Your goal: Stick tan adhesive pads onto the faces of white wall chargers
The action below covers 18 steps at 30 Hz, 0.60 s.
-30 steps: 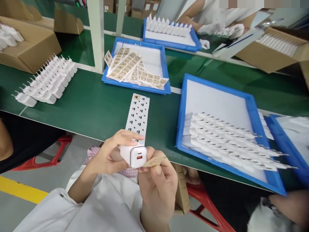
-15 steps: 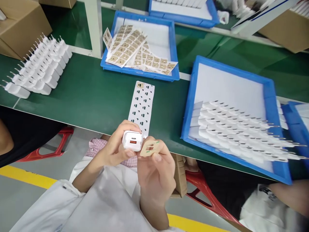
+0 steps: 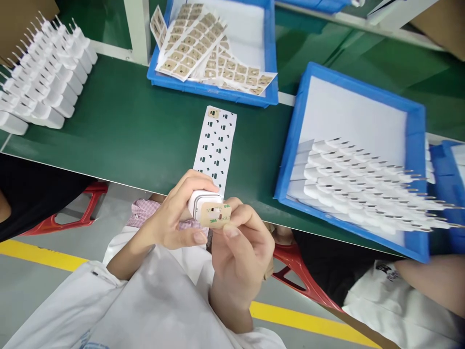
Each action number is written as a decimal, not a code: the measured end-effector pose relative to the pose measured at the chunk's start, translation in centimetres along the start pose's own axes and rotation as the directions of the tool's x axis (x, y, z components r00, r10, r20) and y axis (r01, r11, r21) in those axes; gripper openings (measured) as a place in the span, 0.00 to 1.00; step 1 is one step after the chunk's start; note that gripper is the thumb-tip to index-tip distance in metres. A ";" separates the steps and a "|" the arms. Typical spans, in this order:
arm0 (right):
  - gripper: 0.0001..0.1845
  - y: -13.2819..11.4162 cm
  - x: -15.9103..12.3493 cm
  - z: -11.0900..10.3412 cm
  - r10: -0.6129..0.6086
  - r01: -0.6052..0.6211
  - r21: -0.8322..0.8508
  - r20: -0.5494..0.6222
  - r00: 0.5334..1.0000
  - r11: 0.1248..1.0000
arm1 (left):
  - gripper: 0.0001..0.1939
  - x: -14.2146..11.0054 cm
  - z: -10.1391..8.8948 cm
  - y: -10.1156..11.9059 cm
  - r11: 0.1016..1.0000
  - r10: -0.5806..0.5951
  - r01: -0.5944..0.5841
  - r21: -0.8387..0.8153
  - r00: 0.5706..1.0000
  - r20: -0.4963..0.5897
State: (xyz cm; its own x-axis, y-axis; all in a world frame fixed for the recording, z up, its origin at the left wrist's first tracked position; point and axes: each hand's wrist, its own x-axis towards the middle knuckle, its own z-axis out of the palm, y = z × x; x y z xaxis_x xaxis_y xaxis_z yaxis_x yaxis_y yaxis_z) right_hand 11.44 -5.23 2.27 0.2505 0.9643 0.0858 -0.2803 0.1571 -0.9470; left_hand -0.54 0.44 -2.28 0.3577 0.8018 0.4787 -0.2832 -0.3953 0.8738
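Observation:
My left hand [image 3: 178,213] grips a white charger [image 3: 198,198] by its sides, its port face turned toward me. Between thumb and forefinger of my right hand [image 3: 243,237] is a tan adhesive sticker [image 3: 215,216] with green print and small cut-outs. The sticker lies in front of the charger's face and covers most of it; whether the two touch I cannot tell. Just beyond my hands, on the green bench, lies a white backing sheet [image 3: 214,145] with rows of dark cut-outs and one tan sticker at its top corner.
A blue tray [image 3: 214,92] at the back holds sheets of tan stickers [image 3: 192,43]. To the right, another blue tray [image 3: 290,145] holds rows of white chargers [image 3: 348,189]. More chargers [image 3: 54,72] stand in rows at the left. Red stools [image 3: 87,208] and seated people flank me.
My right hand has brought the sticker left, in front of the charger's port face, which showed plainly before. The camera view has shifted a little.

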 end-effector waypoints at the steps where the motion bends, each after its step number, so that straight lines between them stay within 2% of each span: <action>1: 0.11 0.0 0.0 0.0 0.004 -0.004 -0.002 -0.005 1.000 1.000 | 0.30 0.0 0.0 0.1 1.000 0.005 -0.005 0.012 1.000 0.005; 10: 0.09 0.2 -0.3 0.1 0.017 -0.017 0.022 0.002 1.000 1.000 | 0.27 0.4 -0.1 0.8 0.998 0.015 -0.015 0.053 1.000 0.005; 18: 0.09 0.2 0.0 0.1 0.019 -0.019 -0.027 -0.011 1.000 0.999 | 0.27 0.4 -0.3 0.4 0.998 0.016 -0.016 0.065 1.000 0.004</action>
State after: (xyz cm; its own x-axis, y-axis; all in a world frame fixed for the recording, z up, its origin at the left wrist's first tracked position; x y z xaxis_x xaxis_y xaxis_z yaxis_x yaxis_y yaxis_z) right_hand 11.28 -5.20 2.08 0.2557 0.9646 0.0646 -0.2598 0.1330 -0.9565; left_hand -0.76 0.72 -1.71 0.3570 0.7935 0.4929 -0.2302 -0.4366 0.8697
